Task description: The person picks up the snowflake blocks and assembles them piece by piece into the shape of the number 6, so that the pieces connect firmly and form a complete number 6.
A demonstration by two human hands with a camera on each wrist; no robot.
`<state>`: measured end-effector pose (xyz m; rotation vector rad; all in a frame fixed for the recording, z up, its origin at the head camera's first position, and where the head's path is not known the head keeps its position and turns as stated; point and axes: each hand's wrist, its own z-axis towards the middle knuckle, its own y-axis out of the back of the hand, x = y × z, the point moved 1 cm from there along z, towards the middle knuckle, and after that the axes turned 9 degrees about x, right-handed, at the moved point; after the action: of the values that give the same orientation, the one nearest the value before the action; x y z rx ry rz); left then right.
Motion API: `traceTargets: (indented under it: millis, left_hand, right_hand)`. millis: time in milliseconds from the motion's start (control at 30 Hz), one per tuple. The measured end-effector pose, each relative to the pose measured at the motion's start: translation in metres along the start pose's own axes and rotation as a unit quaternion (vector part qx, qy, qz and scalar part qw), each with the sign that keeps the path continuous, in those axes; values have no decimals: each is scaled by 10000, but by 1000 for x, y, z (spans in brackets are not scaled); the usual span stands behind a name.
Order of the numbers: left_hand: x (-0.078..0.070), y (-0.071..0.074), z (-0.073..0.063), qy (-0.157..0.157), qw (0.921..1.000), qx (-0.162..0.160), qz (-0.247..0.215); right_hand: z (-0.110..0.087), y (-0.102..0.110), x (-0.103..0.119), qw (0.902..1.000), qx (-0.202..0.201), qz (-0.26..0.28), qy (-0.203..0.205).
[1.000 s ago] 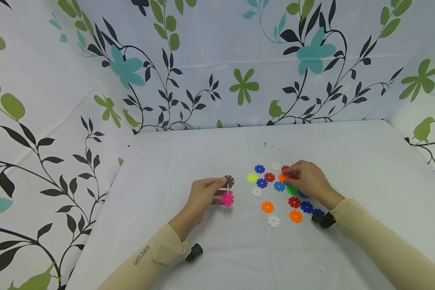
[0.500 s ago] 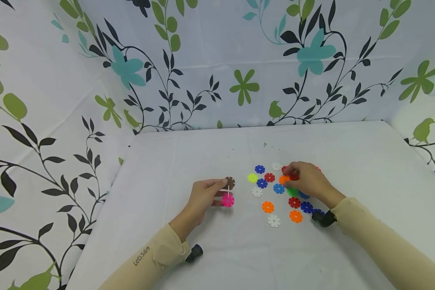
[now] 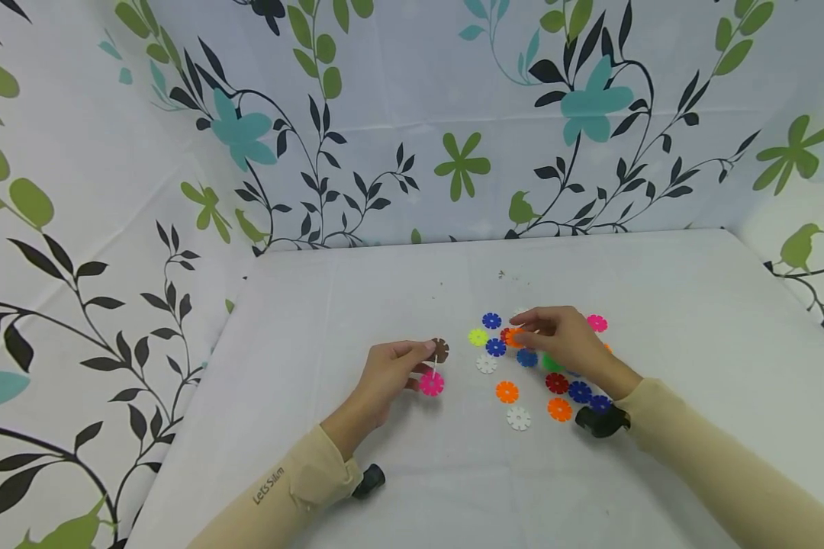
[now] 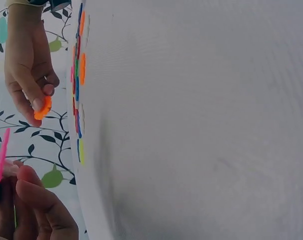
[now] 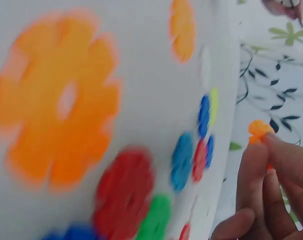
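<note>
Your left hand [image 3: 387, 377] pinches the brown disc [image 3: 441, 350], to which a white disc [image 3: 435, 367] joins the pink disc [image 3: 432, 383], while your right hand [image 3: 570, 339] pinches an orange disc [image 3: 514, 338] between thumb and finger, raised off the table [image 3: 426, 473] among the loose discs [image 3: 580, 392].

Both sleeves [image 3: 721, 457] are beige; dark lettering [image 3: 269, 486] marks the left.

The left hand [image 3: 387, 375] holds a notched brown disc [image 3: 442, 350] and a bright pink disc [image 3: 432, 384], with a white piece [image 3: 435, 368] seen edge-on between them. Farther right, the right hand [image 3: 568, 338] pinches a notched orange disc [image 3: 513, 338] above the table [image 3: 343, 297].
</note>
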<state>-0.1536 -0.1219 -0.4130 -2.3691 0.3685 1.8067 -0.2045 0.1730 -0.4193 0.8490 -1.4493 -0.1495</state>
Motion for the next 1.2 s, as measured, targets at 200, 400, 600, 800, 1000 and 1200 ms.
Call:
traceTargets:
  millis: [200, 400, 600, 800, 1000, 1200]
  left_hand:
    - [0, -3, 0, 5, 9996, 268, 30]
    - [-2, -6, -1, 32, 9988, 488, 25]
    - [-2, -8, -1, 91, 9987, 494, -59]
    - [0, -9, 1, 71, 9976, 657, -210]
    - [0, -10, 1, -21, 9974, 686, -212]
    - [-2, -11, 0, 10, 9975, 681, -181]
  right_hand:
    - [2, -14, 22, 9951, 373, 834, 381]
    - [5, -25, 39, 9890, 568, 1236, 575]
    - [3, -31, 51, 9826, 650, 1610, 654]
    - [4, -34, 54, 9785, 718, 1783, 740]
    - [4, -36, 55, 9787, 665, 1736, 867]
    - [5, -38, 55, 9771, 544, 1690, 1173]
